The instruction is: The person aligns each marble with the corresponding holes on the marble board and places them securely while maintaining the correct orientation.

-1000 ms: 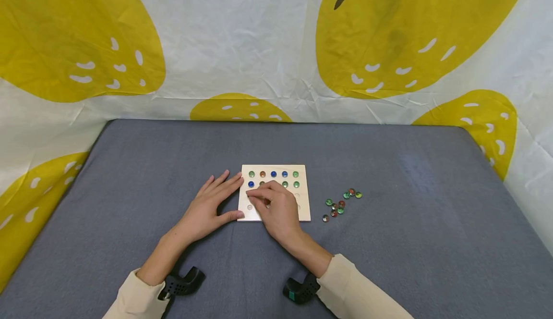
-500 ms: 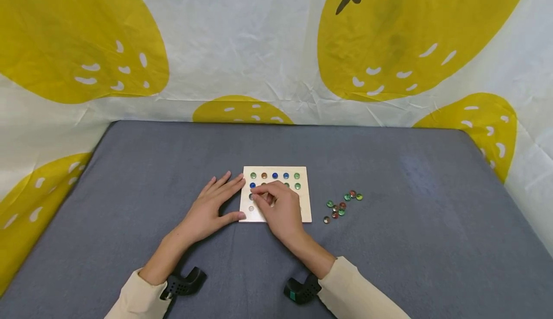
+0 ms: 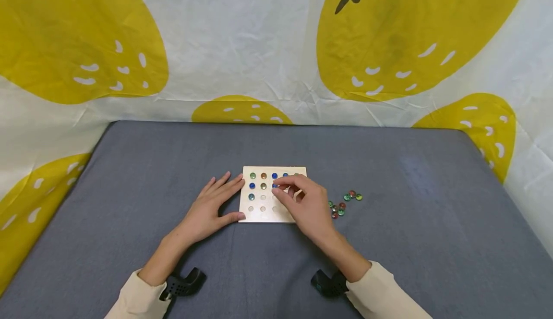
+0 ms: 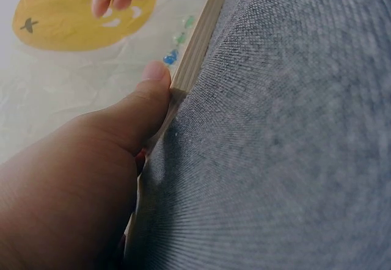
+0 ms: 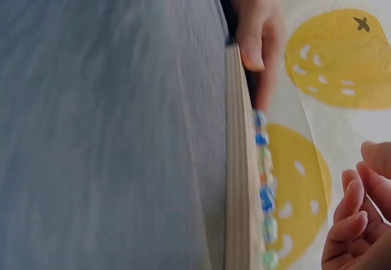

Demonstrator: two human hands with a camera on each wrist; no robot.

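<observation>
A square wooden board point(image 3: 263, 215) with rows of round holes lies on the grey cloth. Coloured glass marbles point(image 3: 263, 176) fill its far rows, and one marble point(image 3: 251, 196) sits at the left of the third row. My left hand point(image 3: 211, 208) lies flat against the board's left edge point(image 4: 195, 50), its thumb point(image 4: 153, 80) pressing the near corner. My right hand point(image 3: 304, 203) hovers over the board's right side with loosely curled fingers point(image 5: 354, 221) and nothing seen in them. It hides the holes beneath it.
Several loose marbles point(image 3: 343, 203) lie on the grey cloth point(image 3: 389, 223) just right of the board. A white and yellow patterned sheet point(image 3: 268, 45) walls off the back and sides. Black wrist cameras point(image 3: 181, 283) sit near the front edge.
My right hand has lifted off the board's left part and moved right. A marble now shows in the third row's left hole. The left hand has stayed put.
</observation>
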